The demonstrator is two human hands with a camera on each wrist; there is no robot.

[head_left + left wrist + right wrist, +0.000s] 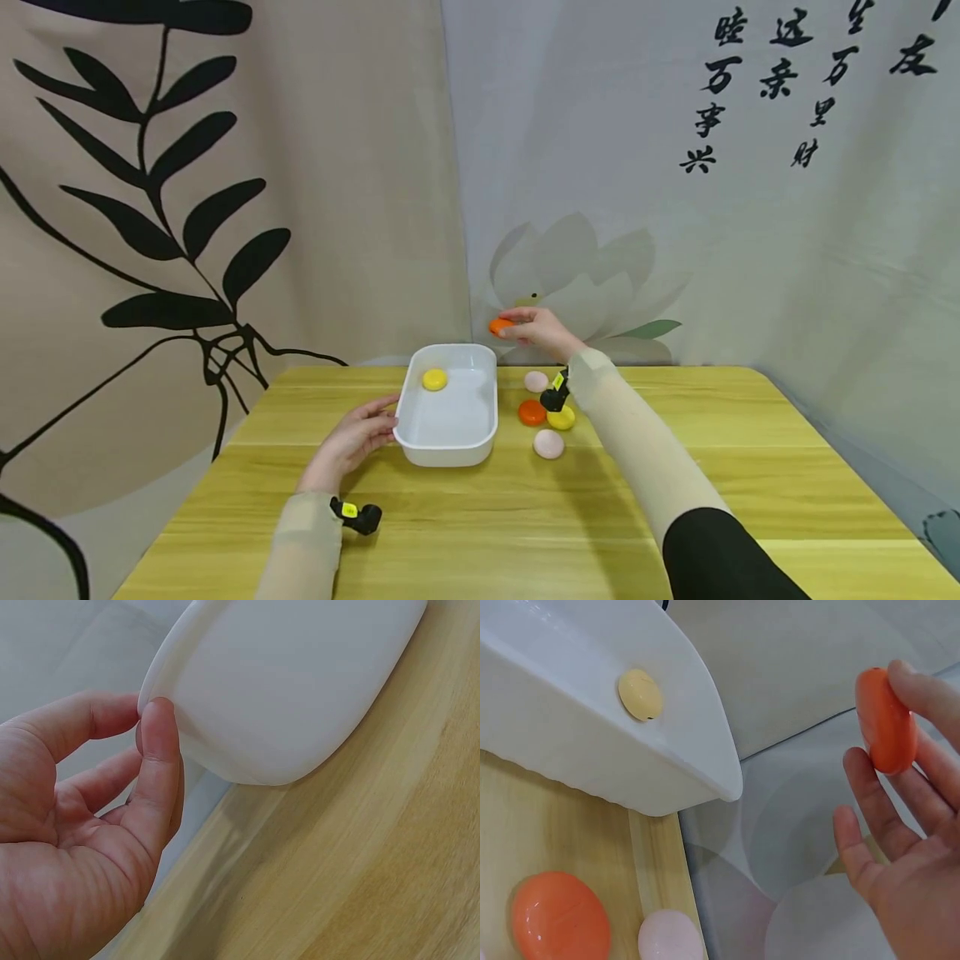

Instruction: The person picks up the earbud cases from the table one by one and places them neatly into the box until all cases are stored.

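A glossy orange rounded disc (885,724) is pinched between the thumb and fingers of the right hand (546,332), raised in the air near the far right corner of a white, deep rectangular tray with rounded corners (450,457). The tray's left rim is grasped by the thumb and fingers of the left hand (356,440). Inside the tray, a yellow rounded disc (434,380) is seen. On the wood-grained yellowish desk (435,542), two pale pink discs (548,444), a larger orange-red disc (532,412) and a second yellow disc (561,417) are grouped right of the tray.
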